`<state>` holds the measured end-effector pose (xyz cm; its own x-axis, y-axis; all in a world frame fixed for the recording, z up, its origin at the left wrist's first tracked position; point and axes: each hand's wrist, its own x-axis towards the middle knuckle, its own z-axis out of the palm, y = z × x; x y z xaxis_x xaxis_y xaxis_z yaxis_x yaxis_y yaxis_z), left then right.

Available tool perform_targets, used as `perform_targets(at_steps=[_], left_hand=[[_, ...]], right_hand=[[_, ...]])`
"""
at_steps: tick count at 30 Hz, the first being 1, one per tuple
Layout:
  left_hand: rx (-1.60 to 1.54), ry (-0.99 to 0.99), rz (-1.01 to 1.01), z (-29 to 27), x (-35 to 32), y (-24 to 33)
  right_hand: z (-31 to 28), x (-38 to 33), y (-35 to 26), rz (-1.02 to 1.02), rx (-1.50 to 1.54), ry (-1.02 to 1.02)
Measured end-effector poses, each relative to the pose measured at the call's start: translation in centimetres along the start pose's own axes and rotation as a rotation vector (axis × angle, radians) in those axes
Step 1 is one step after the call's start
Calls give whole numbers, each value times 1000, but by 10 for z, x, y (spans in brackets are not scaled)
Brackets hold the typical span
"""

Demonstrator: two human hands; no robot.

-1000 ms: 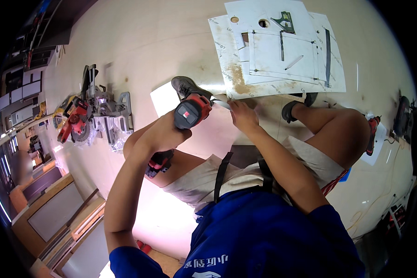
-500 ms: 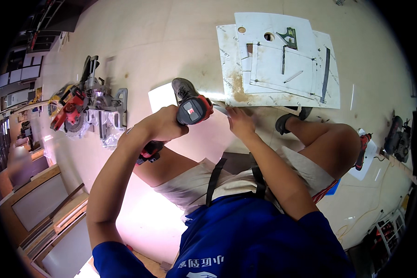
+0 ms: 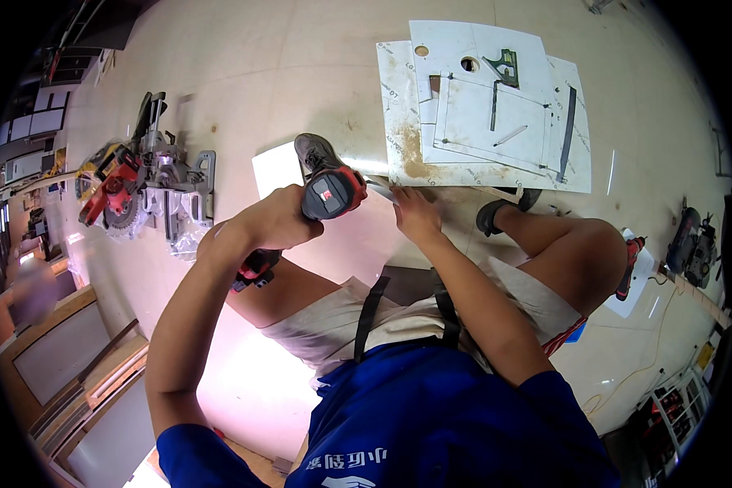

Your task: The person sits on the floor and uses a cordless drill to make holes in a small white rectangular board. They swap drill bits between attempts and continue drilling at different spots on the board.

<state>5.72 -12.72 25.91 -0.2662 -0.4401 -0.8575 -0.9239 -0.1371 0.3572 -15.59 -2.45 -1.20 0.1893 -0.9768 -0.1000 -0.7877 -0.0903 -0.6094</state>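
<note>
My left hand (image 3: 281,221) is wrapped round the handle of a red and black cordless drill (image 3: 333,193). Its battery end faces up toward me, and the drill's body (image 3: 256,268) shows below my wrist, over my left thigh. The working end is hidden. My right hand (image 3: 417,215) is a short way to the right, its fingers bent at the near edge of a stained white board (image 3: 394,167). A thin pale edge (image 3: 378,189) lies by those fingertips; what they grip is hard to make out.
On the stacked boards lie a green-handled square (image 3: 506,69), a pencil (image 3: 511,136), a drill bit (image 3: 494,106) and a dark strip (image 3: 569,130). A mitre saw (image 3: 126,191) stands at left, wooden panels (image 3: 65,346) lower left. Another power tool (image 3: 691,244) is far right.
The whole view has shifted slightly, so things sit a little further left. Both hands keep nearly the same places, and the left still holds the drill.
</note>
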Motion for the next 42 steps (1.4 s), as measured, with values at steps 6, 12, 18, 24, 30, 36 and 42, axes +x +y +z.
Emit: perform_targets(at_steps=[6, 12, 18, 24, 30, 36, 42], left_hand=[[-18, -6, -11, 0, -2, 0], [15, 25, 14, 3, -1, -1], [14, 18, 24, 6, 1, -8], [-5, 30, 10, 6, 6, -13], [-55, 12, 14, 3, 7, -14], [-302, 20, 36, 2, 9, -15], [-393, 32, 63, 7, 10, -22]], right_hand=[[-2, 0, -2, 9, -7, -9], [0, 0, -1, -8, -7, 21], [-7, -2, -6, 3, -66, -8], [-3, 0, -3, 2, -55, 10], [-7, 0, -6, 22, -13, -43], [-7, 2, -6, 46, -55, -82], [-1, 2, -3, 54, -79, -103]])
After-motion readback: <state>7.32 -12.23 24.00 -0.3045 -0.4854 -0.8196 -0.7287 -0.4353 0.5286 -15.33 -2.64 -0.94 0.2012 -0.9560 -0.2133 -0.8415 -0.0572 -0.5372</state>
